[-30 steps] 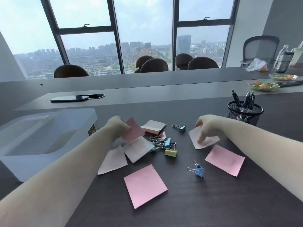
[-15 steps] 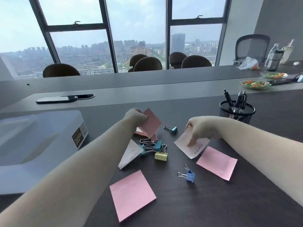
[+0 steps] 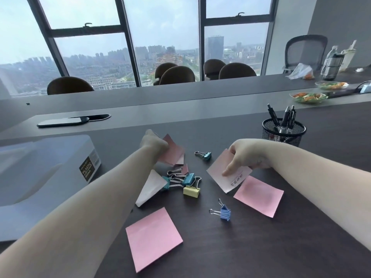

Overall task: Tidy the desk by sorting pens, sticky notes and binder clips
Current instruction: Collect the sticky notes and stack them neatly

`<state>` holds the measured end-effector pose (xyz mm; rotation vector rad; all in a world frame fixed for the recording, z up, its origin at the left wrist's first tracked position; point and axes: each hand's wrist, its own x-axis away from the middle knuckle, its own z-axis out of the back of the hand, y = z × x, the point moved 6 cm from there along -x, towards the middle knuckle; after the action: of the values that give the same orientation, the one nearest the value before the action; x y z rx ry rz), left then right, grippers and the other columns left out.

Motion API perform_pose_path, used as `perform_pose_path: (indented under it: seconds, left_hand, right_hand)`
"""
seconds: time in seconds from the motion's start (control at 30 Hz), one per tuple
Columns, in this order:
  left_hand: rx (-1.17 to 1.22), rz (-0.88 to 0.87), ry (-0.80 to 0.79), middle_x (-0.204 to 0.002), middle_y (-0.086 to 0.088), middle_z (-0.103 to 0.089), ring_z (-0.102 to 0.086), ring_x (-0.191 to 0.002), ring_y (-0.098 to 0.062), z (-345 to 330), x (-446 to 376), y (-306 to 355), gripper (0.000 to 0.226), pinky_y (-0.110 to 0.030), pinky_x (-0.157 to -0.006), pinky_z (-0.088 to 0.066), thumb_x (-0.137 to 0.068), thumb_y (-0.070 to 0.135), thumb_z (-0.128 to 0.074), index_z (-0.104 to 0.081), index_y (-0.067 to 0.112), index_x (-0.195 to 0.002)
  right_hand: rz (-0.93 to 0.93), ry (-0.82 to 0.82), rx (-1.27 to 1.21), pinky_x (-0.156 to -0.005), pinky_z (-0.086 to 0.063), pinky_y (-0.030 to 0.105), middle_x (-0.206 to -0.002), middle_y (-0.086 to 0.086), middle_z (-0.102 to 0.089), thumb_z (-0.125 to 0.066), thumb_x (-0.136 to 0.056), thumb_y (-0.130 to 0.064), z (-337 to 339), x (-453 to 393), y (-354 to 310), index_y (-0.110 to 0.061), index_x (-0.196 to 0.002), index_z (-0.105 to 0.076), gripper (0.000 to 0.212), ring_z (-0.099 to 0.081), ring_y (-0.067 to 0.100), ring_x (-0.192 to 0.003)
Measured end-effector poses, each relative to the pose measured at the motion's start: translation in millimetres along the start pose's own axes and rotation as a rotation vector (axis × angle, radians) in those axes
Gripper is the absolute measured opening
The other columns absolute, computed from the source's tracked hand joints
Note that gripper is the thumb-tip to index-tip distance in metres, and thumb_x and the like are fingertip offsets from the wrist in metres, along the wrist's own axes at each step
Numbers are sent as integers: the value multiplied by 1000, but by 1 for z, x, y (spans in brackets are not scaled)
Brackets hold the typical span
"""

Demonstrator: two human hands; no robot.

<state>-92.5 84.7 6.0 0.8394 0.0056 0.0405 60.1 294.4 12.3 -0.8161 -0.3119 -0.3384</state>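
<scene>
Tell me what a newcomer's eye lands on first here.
Probably the two bare arms reaching in: the left hand grips pink sticky notes mid-desk, and the right hand pinches a written note beside it. Next, the loose pink squares near the viewer, the binder clip cluster between the arms, and the mesh pen cup far right.

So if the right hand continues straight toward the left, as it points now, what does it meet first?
Probably the teal binder clip lying alone just beyond the right hand; depth is uncertain.
</scene>
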Motion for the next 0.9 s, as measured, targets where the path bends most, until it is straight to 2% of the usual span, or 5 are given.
perform_pose_path:
  seconds: [0.17, 0.43, 0.57, 0.77, 0.9]
  left_hand:
    - [297, -76, 36, -95, -17, -60, -60, -74, -25, 29, 14, 13, 12, -25, -59, -54, -85, -2, -56, -61, 7, -90]
    - [148, -29, -8, -70, -9, -62, -60, -76, -29, 80, 63, -10, 15, -33, -72, -50, -84, 4, -54, -67, 7, -88]
    - [-5, 56, -119, -95, -20, -72, -69, -88, -35, 90, 89, -46, 17, -45, -89, -56, -80, 14, -64, -69, 0, -87]
    - [-182, 35, -178, -93, -9, -66, -61, -79, -25, 104, 109, -67, 21, -25, -64, -48, -83, 27, -69, -69, 10, -96]
    - [-41, 89, -170, -111, -18, -70, -68, -96, -32, 114, 110, -83, 29, -39, -89, -55, -83, 17, -69, -67, 2, -107]
  right_hand:
    - [-13, -68, -8, -52, -58, 24, -76, 8, -70, -76, -74, 1, 6, 21, 0, -6, -81, -62, 18, -69, 17, -59]
    - [-157, -83, 254, -68, -49, 27, -93, 8, -66, -83, -69, -13, -6, 56, 27, -9, -95, -60, 35, -68, 25, -87]
    - [-201, -17, 414, -58, -43, 28, -123, 14, -60, -84, -67, -22, -8, 64, 26, -7, -118, -54, 60, -56, 26, -93]
    - [-250, 35, 474, -48, -38, 25, -90, 9, -54, -84, -67, -27, -7, 68, 18, -6, -126, -46, 73, -46, 18, -60]
    - [-323, -76, 464, -59, -43, 29, -99, 11, -62, -82, -70, -33, -10, 68, 27, -1, -113, -60, 59, -56, 26, -76]
